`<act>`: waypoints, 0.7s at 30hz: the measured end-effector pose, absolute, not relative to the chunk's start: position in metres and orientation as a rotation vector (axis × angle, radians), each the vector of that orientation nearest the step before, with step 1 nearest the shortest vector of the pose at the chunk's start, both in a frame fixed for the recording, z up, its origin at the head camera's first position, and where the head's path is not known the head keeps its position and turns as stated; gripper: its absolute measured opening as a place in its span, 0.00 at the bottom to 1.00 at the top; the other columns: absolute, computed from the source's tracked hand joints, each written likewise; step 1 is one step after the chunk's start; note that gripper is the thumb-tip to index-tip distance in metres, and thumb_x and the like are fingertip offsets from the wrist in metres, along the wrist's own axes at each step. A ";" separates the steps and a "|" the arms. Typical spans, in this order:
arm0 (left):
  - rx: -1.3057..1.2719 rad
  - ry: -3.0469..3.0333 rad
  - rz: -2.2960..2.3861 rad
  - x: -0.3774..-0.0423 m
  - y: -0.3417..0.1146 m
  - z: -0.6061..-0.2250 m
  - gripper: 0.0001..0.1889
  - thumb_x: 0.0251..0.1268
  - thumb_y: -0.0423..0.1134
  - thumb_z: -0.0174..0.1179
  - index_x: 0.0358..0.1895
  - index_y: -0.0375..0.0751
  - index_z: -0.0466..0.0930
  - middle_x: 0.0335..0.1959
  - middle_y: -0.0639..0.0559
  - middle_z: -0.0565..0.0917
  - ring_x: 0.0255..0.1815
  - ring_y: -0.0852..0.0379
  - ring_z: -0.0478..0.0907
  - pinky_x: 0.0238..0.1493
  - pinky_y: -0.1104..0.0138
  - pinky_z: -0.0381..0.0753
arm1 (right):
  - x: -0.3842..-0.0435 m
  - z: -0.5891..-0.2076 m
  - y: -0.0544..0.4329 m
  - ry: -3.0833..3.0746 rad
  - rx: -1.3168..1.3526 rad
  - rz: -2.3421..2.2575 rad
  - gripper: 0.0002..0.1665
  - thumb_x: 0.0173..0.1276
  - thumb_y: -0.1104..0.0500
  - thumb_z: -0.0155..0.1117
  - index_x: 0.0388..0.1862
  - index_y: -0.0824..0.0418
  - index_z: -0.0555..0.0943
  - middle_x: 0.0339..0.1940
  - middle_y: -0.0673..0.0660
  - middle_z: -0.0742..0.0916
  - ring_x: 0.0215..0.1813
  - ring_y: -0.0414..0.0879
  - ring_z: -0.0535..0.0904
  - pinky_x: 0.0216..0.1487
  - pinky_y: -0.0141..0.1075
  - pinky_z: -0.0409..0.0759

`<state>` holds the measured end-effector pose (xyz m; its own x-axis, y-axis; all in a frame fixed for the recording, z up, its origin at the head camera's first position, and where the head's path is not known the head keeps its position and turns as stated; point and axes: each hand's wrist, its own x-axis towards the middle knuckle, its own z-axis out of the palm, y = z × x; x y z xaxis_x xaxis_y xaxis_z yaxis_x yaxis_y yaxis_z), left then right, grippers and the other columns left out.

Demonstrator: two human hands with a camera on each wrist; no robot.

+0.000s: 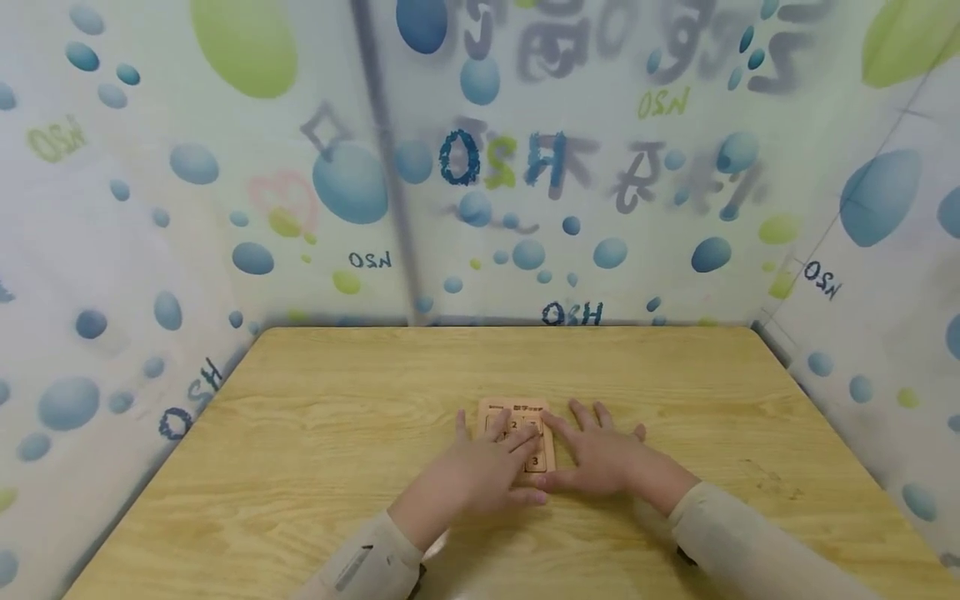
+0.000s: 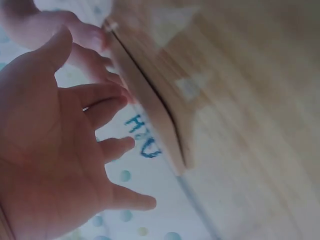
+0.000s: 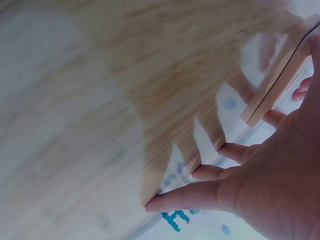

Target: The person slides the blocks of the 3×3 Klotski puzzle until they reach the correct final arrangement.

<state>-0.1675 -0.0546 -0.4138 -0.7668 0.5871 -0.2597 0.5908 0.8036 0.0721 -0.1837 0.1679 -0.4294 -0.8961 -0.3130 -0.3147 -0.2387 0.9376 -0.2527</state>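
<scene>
A small wooden number sliding puzzle (image 1: 516, 407) lies flat on the table, printed characters along its far edge. Tiles marked 2 and 3 show; much of the rest is hidden under my left hand (image 1: 483, 468). That hand reaches over the board from the near left with its fingers spread and extended, fingertips over the tiles. My right hand (image 1: 606, 460) is at the board's right side, index finger and thumb reaching to its edge. In the right wrist view, its other fingertips (image 3: 196, 171) rest on the tabletop, spread apart.
The wooden table (image 1: 337, 383) has a light grain and a glossy surface that mirrors the hands. Behind it and at both sides hang pale curtain walls (image 1: 480, 275) with blue and green drops and reversed lettering.
</scene>
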 end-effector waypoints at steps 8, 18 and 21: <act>0.970 2.744 -0.102 -0.152 -0.057 -0.412 0.44 0.71 0.80 0.45 0.85 0.63 0.60 0.88 0.66 0.54 0.92 0.47 0.44 0.78 0.21 0.48 | -0.184 -0.429 0.168 2.744 -0.403 -0.302 0.64 0.60 0.11 0.56 0.89 0.35 0.54 0.91 0.64 0.52 0.87 0.80 0.45 0.59 0.96 0.44; 0.863 2.791 -0.179 -0.139 -0.060 -0.408 0.48 0.66 0.83 0.47 0.83 0.58 0.66 0.88 0.60 0.58 0.91 0.47 0.48 0.77 0.20 0.50 | -0.184 -0.431 0.166 2.736 -0.401 -0.303 0.64 0.59 0.11 0.55 0.89 0.33 0.53 0.91 0.63 0.52 0.87 0.79 0.45 0.59 0.95 0.44; 0.836 2.778 -0.285 -0.124 -0.058 -0.406 0.52 0.64 0.85 0.46 0.82 0.54 0.67 0.86 0.58 0.63 0.90 0.49 0.53 0.78 0.23 0.53 | -0.183 -0.433 0.167 2.752 -0.394 -0.311 0.64 0.59 0.11 0.57 0.89 0.34 0.53 0.91 0.63 0.52 0.87 0.78 0.45 0.60 0.95 0.44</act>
